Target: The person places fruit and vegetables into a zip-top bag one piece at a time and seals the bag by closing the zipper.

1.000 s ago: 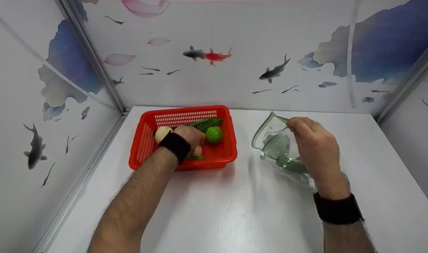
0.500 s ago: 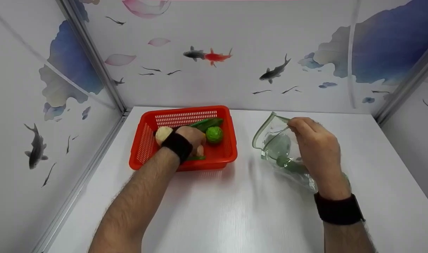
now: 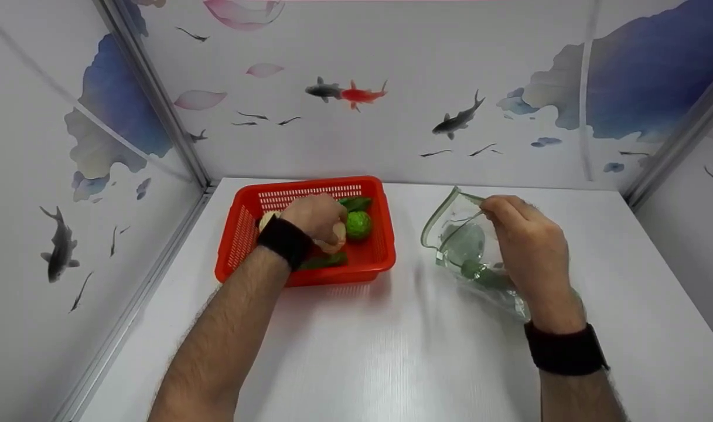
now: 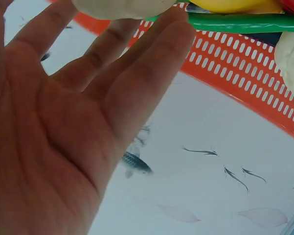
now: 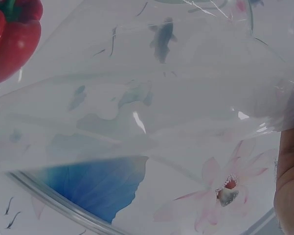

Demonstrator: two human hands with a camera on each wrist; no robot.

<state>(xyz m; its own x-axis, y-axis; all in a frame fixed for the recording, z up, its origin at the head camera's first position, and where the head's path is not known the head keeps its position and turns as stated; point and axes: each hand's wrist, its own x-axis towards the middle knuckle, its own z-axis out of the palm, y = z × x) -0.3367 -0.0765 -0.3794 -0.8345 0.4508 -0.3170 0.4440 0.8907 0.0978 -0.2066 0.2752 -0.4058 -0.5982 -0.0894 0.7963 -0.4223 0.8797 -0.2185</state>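
Pale item (image 3: 333,240) pinched by L hand (image 3: 314,215), in or just over red basket (image 3: 386,234), approx 11 o'clock on worktop (image 3: 391,351); R hand (image 3: 529,249) grips zip bag (image 3: 485,243) by its top edge, 1 o'clock. Bagging step, prob.; next move calls for lifting clear, then swinging toward 3 o'clock.

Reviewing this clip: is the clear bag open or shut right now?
Open. In the head view, the clear bag's green-rimmed mouth gapes, its edges apart, while the right hand pinches the rim.
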